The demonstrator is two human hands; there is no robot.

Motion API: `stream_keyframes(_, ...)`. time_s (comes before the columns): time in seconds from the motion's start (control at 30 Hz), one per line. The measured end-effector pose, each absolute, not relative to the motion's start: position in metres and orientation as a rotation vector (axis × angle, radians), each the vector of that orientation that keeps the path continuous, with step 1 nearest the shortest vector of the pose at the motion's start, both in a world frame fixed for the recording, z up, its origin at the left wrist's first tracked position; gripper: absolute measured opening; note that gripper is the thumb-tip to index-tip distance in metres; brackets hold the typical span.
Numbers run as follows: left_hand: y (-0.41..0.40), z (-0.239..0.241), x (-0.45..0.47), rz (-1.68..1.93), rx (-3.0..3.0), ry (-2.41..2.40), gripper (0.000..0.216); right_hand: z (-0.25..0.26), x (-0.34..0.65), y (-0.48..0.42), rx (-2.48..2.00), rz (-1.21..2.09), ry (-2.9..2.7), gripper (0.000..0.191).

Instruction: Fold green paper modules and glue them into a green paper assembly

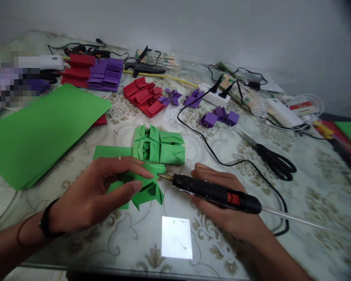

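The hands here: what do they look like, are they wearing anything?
Both are human and gloveless, with no sleeves showing. The left hand has a small ring; its wrist, a black band and a thin reddish cord. The right hand shows no jewellery.

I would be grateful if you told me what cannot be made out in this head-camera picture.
All in the head view:
Folded green paper: partly covered by the left hand.
Glue gun: handle hidden by its body and the right hand.
Clear stick: far end lost in blur.
Red paper: partly hidden by green sheets.
Things at far left: obscured by pixelation.
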State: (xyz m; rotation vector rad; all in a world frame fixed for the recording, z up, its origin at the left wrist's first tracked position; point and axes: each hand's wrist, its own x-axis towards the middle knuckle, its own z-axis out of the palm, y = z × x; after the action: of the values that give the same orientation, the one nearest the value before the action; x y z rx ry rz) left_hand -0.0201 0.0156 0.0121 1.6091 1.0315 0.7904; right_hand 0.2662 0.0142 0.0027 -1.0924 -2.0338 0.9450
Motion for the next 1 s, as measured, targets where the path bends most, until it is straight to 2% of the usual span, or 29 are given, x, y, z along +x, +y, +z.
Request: stream_keyframes(1.0, 0.0148, 0.0137, -0.0189, 0.820, 1.495, 1.030, 0.018, -0.0009, 0.2671, 0.0122, -1.091, 0.913, -1.994, 0.033)
